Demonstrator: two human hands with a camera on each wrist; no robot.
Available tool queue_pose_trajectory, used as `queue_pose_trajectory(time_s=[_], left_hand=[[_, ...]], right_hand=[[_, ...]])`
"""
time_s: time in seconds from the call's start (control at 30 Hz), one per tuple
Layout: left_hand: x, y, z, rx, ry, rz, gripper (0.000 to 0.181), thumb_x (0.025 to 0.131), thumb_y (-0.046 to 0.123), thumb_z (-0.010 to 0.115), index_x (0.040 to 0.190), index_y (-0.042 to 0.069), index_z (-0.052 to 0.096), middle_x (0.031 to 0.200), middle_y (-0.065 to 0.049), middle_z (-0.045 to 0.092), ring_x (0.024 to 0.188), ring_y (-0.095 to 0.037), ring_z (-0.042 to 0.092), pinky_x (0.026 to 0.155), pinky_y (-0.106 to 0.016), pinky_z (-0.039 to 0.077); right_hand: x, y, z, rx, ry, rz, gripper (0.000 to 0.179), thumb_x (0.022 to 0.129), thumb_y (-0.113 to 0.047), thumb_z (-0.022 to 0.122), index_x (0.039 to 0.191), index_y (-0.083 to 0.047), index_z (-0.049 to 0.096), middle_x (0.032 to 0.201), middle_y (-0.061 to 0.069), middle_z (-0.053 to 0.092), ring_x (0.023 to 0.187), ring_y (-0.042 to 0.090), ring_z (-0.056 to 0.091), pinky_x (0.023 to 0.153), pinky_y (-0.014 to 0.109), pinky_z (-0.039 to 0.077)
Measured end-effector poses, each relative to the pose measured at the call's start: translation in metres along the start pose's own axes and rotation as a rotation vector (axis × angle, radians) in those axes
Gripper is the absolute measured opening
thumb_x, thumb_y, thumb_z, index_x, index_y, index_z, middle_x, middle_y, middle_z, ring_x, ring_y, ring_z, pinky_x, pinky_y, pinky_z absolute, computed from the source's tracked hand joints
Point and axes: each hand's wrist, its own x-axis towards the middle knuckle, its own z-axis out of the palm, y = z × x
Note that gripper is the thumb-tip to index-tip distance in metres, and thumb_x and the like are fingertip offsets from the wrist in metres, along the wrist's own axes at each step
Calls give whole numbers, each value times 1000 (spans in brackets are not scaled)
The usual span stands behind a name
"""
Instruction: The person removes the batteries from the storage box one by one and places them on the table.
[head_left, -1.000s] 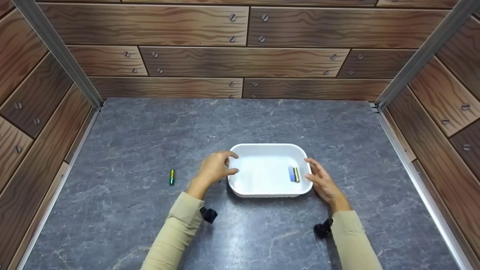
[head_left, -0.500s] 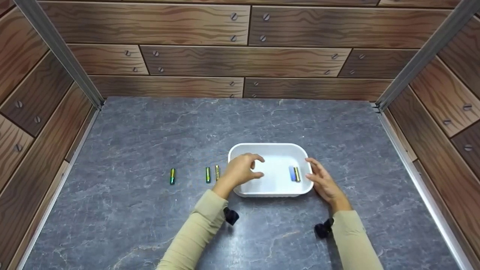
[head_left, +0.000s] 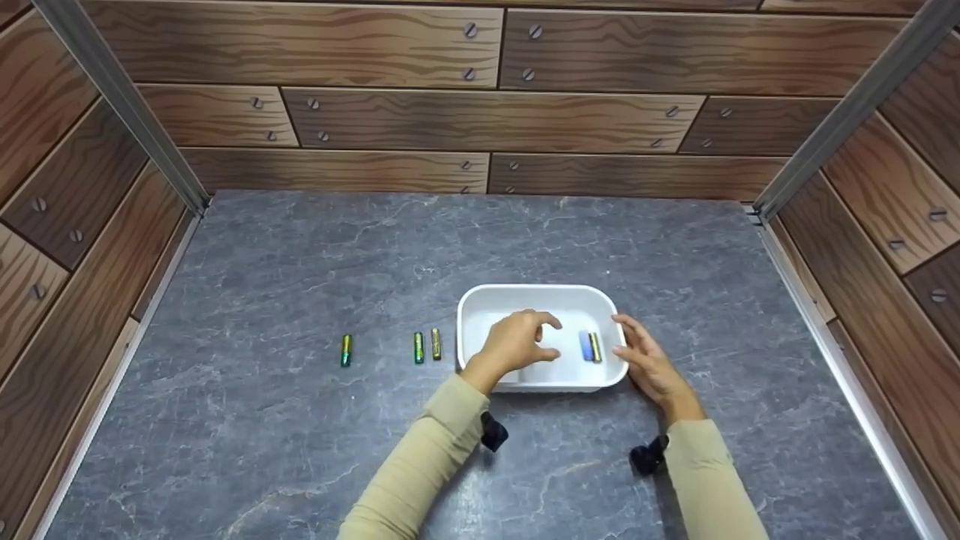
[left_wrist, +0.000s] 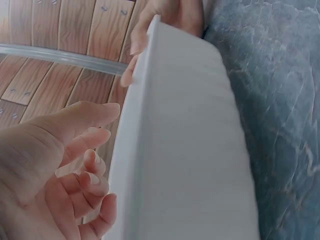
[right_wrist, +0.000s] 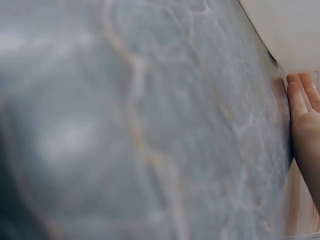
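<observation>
In the head view, a white plastic tub (head_left: 540,382) stands at the middle of the table. My left hand (head_left: 521,341) hovers over its inside, thumb and fingers spread apart with nothing between them. Inside the tub's right end lie a gold-and-dark battery (head_left: 595,347) and a blue strip (head_left: 585,346) beside it. My right hand (head_left: 651,365) rests at the tub's right side, fingertips reaching its rim. The left wrist view shows my left hand (left_wrist: 70,165) beside the tub's wall (left_wrist: 190,130), its fingers loosely bent.
Left of the tub, a green-and-gold battery (head_left: 418,348) and a gold one (head_left: 436,344) lie close together on the grey marbled table (head_left: 300,420). Farther left lies another green-and-gold battery (head_left: 346,350). A wood-patterned wall (head_left: 405,120) rises behind.
My left hand has moved right from the tub's left rim to over its middle, uncovering two batteries on the table. My right hand has stayed at the right rim.
</observation>
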Motion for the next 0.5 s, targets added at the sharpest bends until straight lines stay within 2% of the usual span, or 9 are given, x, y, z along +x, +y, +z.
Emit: queue_pose_trajectory(time_s=[0.17,0.3,0.5], left_hand=[[8,5,13,18,-14,-13,41,79,32,78,118,24,67,86,0,65,66,-6,46,55,-19,32],[12,8,21,46,-22,-26,42,79,35,77,119,25,67,89,1,67,68,-6,49,54,-19,34],[18,14,28,32,-14,-40,42,79,35,78,118,24,67,88,0,67,67,-6,49,54,-19,34]], right_hand=[[0,0,-1,9,-27,-9,49,91,7,50,122,-31,51,129,-13,54,112,5,57,85,23,52],[0,0,0,12,-11,-6,49,90,7,52,122,-30,52,128,-14,54,112,5,57,86,23,52],[0,0,1,7,6,2,49,89,7,52,123,-29,51,130,-13,54,114,6,56,88,24,52]])
